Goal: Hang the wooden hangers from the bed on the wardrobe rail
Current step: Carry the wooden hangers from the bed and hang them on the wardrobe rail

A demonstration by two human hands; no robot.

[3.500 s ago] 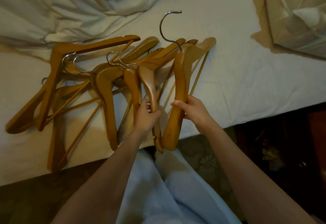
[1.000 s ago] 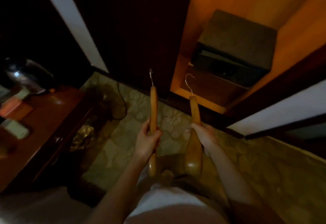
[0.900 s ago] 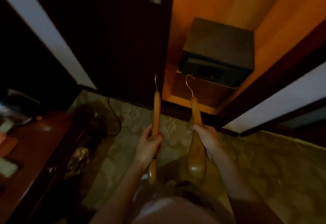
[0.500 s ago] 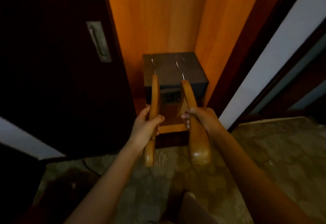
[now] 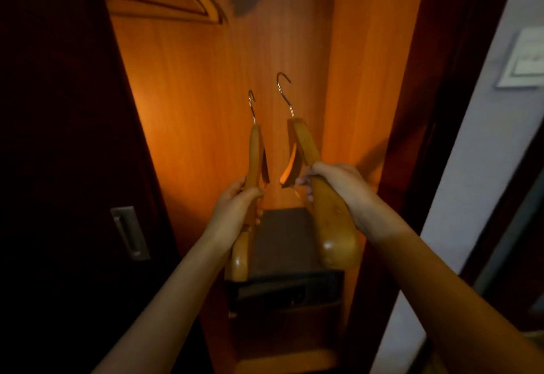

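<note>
Status: left hand [image 5: 235, 209] had its grip clenched on the left hanger [image 5: 254, 150], right hand [image 5: 341, 185] on the right hanger [image 5: 304, 141]; both sat hooks-up in the open wardrobe [image 5: 191, 94], side by side, not touching. Rail was out of frame. Advice: hang one at a time, turn each hook's opening toward the rail, lift over, lower, then release. Wardrobe contents: a hung hanger [image 5: 206, 6] top left, blurred; a dark box [image 5: 279, 244] low down beneath the hands.

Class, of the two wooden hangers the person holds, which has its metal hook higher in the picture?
The right-hand hanger: its hook reaches above the hook of the left-hand hanger, which is seen nearly edge-on.
</note>
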